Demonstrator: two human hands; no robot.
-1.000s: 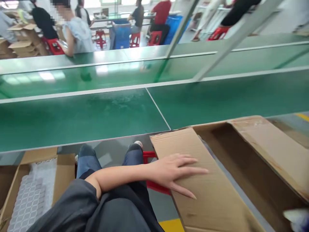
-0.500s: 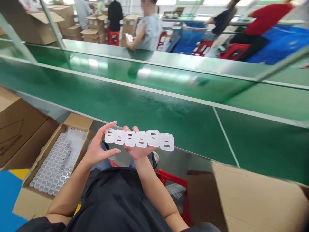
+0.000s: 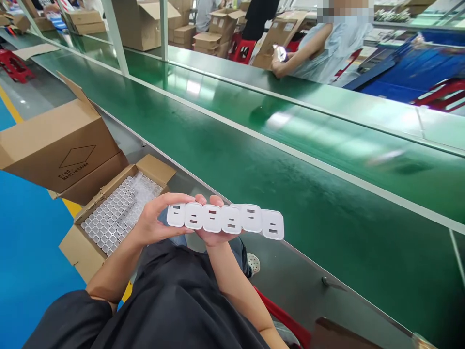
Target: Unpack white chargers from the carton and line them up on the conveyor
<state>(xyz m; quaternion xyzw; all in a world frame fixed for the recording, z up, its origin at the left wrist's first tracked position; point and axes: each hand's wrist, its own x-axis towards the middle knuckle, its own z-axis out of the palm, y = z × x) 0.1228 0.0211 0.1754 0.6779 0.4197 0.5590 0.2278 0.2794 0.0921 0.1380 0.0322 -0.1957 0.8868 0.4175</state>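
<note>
A row of several white charger housings (image 3: 231, 219), each with two slots in its face, is held side by side above my lap. My left hand (image 3: 153, 219) closes around the left end of the row, fingers along the top edge and thumb below. Beneath the middle of the row, my right hand (image 3: 214, 237) grips it from behind, with fingertips showing over the top edge. The palm side of the right hand is mostly hidden by the housings. To my left, an open carton (image 3: 98, 194) holds many clear-white pieces in rows, partly under plastic film.
A green conveyor belt (image 3: 254, 160) with a metal edge runs across in front of me. A large cardboard box (image 3: 69, 145) stands at the left, and a red stool (image 3: 281, 315) is beside me. Across the line sits a person (image 3: 330, 53) near stacked cartons (image 3: 214, 36).
My view has turned to the left. My left hand's fingers and thumb, spread apart before, have closed in around the row's left end. The right hand keeps its hold.
</note>
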